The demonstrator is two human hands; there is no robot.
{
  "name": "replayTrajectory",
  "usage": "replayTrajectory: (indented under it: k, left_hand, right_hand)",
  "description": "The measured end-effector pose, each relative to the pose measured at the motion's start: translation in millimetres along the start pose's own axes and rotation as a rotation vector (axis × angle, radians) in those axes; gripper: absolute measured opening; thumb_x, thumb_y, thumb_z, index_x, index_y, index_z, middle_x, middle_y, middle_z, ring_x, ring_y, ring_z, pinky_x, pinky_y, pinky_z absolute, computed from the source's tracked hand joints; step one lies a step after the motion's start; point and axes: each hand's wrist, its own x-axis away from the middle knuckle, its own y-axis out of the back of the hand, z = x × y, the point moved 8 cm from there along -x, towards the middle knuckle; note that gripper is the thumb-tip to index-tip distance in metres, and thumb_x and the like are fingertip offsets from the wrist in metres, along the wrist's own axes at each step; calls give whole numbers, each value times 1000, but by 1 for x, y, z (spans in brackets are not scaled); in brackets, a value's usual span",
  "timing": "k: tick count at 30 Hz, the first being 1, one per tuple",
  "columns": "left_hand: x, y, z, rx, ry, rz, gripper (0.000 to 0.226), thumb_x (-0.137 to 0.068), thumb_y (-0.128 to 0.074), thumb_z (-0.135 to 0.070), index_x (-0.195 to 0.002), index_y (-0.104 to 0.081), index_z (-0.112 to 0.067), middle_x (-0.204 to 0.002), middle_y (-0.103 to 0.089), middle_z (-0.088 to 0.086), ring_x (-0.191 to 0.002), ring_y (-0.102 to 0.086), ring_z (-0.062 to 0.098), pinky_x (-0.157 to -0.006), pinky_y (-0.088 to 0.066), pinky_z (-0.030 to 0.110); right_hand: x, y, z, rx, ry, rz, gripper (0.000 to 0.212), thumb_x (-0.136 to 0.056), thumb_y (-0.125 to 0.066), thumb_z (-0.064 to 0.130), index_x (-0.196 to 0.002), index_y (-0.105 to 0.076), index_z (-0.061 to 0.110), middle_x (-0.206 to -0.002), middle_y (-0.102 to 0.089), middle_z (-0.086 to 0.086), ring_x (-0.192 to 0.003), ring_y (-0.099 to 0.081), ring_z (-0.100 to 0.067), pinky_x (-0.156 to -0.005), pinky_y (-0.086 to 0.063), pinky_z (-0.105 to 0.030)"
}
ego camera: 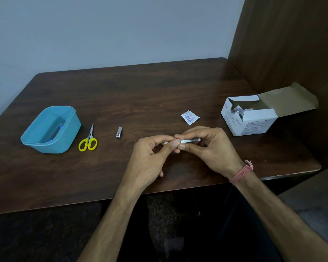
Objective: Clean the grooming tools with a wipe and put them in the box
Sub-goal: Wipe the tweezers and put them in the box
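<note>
Silver tweezers [186,141] lie level between both hands above the table's middle. My left hand [151,156] pinches their left part with thumb and fingers. My right hand [210,148] pinches their right part; a wipe is not clearly visible in the fingers. Yellow-handled scissors [88,140] and a small silver nail clipper [119,132] lie on the table to the left. The blue plastic box [68,129] stands at far left with something blue inside.
A torn white sachet [190,117] lies just beyond my hands. An open white carton [254,118] of wipes stands at the right, by a brown wooden panel [292,44]. The dark wooden table [140,91] ends close to my body.
</note>
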Motion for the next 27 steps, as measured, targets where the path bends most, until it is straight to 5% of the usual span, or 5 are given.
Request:
replayTrajectory:
  k: [3, 8, 12, 18, 27]
  left_hand:
    - [1, 0, -1, 0, 1, 1, 14, -108, -74, -33, -106, -88, -31, -93, -84, -9, -43, -52, 17, -39, -43, 23]
    - [0, 2, -2, 53, 11, -41, 14, -107, -75, -34, -106, -88, -30, -96, -85, -8, -54, -57, 33, -41, -45, 27]
    - [0, 5, 3, 88, 25, -84, 13, -107, -75, -33, -105, -87, -30, -96, -85, -7, -46, -49, 24, -39, -43, 26]
    - [1, 1, 2, 53, 0, -43, 13, -107, -75, -32, -103, -87, -29, -93, -85, -6, -43, -51, 17, -39, -42, 24]
    - [-1, 10, 8, 125, 37, -166, 11, -106, -76, -33, -102, -85, -29, -93, -84, -6, -42, -49, 18, -38, -43, 24]
  right_hand:
    - [0, -1, 2, 13, 11, 6, 26, -86, -91, 20, -111, -88, 15, -108, -84, 3, -103, -81, -19, -95, -65, -49]
    - [1, 5, -1, 33, -30, -76, 21, -88, -93, 18, -108, -88, 22, -98, -84, 2, -88, -80, -20, -89, -65, -55]
    - [2, 10, -1, 89, -25, -131, 19, -88, -94, 28, -106, -88, 33, -84, -78, -5, -71, -67, -37, -73, -59, -57]
    - [6, 0, 16, 128, 92, -72, 18, -87, -91, 3, -103, -88, 10, -96, -81, 5, -76, -71, 5, -67, -47, -5]
    - [9, 17, 10, 241, 41, -266, 20, -87, -94, 19, -104, -89, 29, -99, -80, 13, -66, -60, -18, -62, -52, -27]
